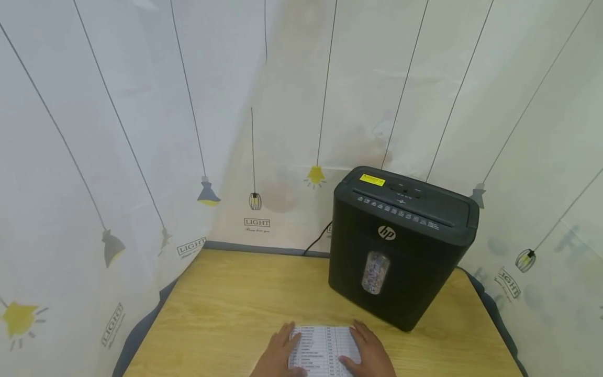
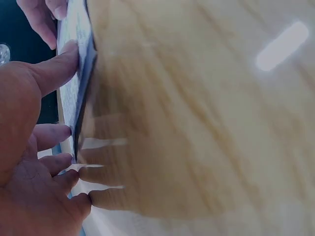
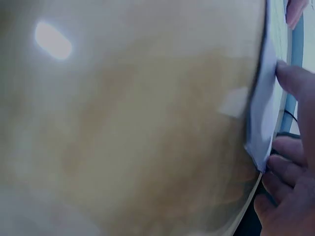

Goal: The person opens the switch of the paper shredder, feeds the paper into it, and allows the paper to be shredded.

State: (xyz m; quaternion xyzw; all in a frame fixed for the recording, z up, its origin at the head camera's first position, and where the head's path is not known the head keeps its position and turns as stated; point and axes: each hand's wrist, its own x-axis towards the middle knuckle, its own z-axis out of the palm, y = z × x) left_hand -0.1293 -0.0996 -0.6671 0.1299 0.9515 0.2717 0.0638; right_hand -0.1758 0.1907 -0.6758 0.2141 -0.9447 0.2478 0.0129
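Note:
A sheet of paper printed with rows of a table [image 1: 317,348] lies on the wooden tabletop at the bottom centre of the head view. My left hand [image 1: 279,353] is at its left edge, my right hand [image 1: 370,352] at its right edge. Both thumbs rest on the paper, and the other fingers are spread along its sides. The left wrist view shows my left hand [image 2: 37,142] touching the paper [image 2: 74,91] with relaxed fingers. In the right wrist view the paper's near edge [image 3: 263,103] looks slightly raised beside my right hand [image 3: 295,162].
A black HP shredder [image 1: 400,256] with a small window of shreds stands behind and to the right of the paper. Its cable [image 1: 317,239] runs toward the back edge. Cloth printed with hanging lamps [image 1: 292,131] surrounds the wooden table [image 1: 226,303].

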